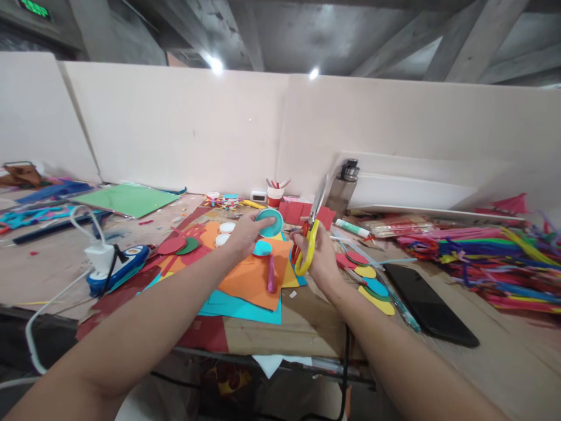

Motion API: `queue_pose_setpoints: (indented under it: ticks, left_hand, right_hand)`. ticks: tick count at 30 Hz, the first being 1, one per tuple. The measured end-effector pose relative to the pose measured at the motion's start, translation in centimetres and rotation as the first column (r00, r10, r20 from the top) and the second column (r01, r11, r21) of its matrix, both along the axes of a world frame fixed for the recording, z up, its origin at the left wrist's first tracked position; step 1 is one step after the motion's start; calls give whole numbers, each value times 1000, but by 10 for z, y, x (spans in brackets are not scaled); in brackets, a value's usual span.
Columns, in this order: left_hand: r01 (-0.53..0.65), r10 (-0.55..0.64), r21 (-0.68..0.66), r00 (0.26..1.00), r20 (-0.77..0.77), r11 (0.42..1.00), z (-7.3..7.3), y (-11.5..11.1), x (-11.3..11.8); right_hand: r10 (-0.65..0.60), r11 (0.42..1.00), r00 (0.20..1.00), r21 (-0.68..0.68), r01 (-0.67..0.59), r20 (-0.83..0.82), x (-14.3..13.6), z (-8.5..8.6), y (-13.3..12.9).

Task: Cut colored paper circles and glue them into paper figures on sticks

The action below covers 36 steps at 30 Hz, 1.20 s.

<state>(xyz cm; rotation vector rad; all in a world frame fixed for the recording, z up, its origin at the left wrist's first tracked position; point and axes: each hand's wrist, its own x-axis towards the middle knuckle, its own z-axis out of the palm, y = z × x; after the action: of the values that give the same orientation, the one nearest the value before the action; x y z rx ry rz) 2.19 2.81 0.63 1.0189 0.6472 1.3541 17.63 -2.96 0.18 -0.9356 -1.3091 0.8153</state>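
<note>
My left hand (246,238) pinches a shallow round piece, teal inside with a pale rim (270,224), above the paper pile. In my right hand (322,254) are scissors (311,248) with yellow and red handles, their blades pointing up; the blades are apart from the round piece. Below the hands lies orange paper (249,283) over turquoise paper (245,310). On the orange sheet are a small blue-topped round piece (263,249) and a slim magenta item (271,278) of unclear kind. Two white round pieces (223,237) sit near my left wrist.
Coloured paper discs (374,286) and a black phone (429,304) lie at right, beside many pipe cleaners (495,257). A bottle (344,190) and a red-and-white cup (274,196) stand at the back. A power strip (118,269) with a white cable is at left.
</note>
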Motion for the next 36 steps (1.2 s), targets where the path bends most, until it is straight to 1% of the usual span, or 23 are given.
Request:
queue_pose_setpoints:
  ticks: [2, 6, 9, 12, 16, 20, 22, 24, 27, 30, 34, 36]
  left_hand:
    - [-16, 16, -14, 999, 45, 1000, 5, 1, -4]
    - [-34, 40, -60, 994, 101, 998, 12, 1, -11]
    - [15, -11, -31, 992, 125, 999, 14, 3, -16]
    - [67, -66, 2, 986, 152, 998, 14, 7, -21]
    - [25, -23, -9, 985, 172, 1000, 12, 13, -26]
    - [-34, 28, 46, 992, 119, 998, 7, 17, -28]
    - [-44, 35, 70, 990, 136, 997, 7, 17, -28]
    - [-35, 23, 65, 984, 179, 997, 7, 17, -27]
    - [-13, 13, 0, 979, 206, 1000, 9, 15, -24]
    - [17, -11, -35, 982, 189, 999, 9, 15, -20]
    - [22, -16, -23, 977, 213, 999, 9, 12, -17]
    - [52, -49, -9, 972, 228, 999, 10, 10, -16]
  right_hand:
    - [-1, 1000, 998, 8, 0, 68, 1, 0, 0]
    - [23, 999, 967, -37, -14, 254, 7, -1, 2]
    - [6, 1000, 928, -21, 2, 374, 10, -1, 3]
    - [-6, 1000, 903, -17, 15, 430, 12, 0, 2]
    - [-11, 999, 903, -40, 31, 430, 12, 2, 0]
    - [-11, 999, 907, -36, 29, 422, 10, 4, -1]
    - [19, 997, 918, -75, 12, 397, 7, 5, -3]
    - [68, 991, 938, -135, -23, 340, 4, 6, -7]
    - [118, 982, 952, -174, -71, 281, -2, 10, -13]
    - [150, 978, 947, -182, -100, 284, -6, 14, -19]
    - [187, 968, 933, -218, -122, 308, -8, 16, -22]
    - [194, 965, 927, -234, -120, 322, -7, 15, -21]
